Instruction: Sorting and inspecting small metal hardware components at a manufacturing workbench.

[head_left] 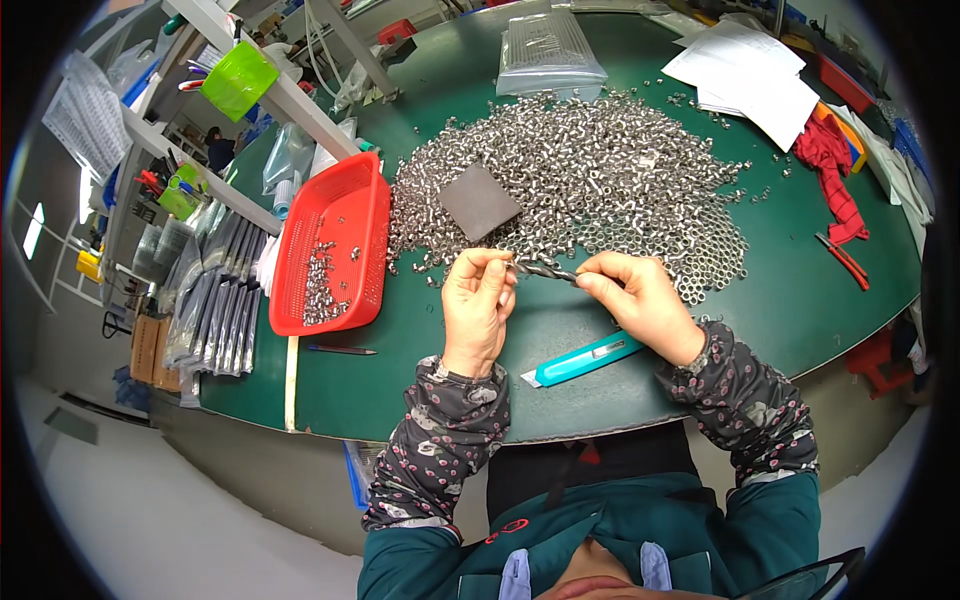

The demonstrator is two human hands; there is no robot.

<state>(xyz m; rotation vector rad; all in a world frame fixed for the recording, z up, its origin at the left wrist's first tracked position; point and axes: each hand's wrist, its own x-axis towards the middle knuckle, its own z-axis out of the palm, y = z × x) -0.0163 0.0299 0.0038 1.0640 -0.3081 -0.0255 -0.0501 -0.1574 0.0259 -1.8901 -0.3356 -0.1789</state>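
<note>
My right hand (pixel 648 303) grips the shank end of a dark twist drill bit (pixel 543 271), which lies nearly level above the table's near side. At the bit's other end, my left hand (pixel 477 312) pinches a small metal piece that its fingertips mostly cover; it looks like one of the pile's parts. Just beyond both hands spreads a large heap of small shiny metal nuts or sleeves (pixel 600 160). On the heap's left part rests a dark square plate (pixel 479 203). Below the right hand lies a teal utility knife (pixel 585 361), its blade end toward the left.
A red plastic basket (pixel 381 235) with some metal pieces stands left, a pen (pixel 342 350) near it. Bagged parts (pixel 550 55) and white papers (pixel 745 75) lie at the back. Red cloth (pixel 832 175) and red-handled tweezers (pixel 845 262) are at right. Shelving posts (pixel 300 105) rise at left.
</note>
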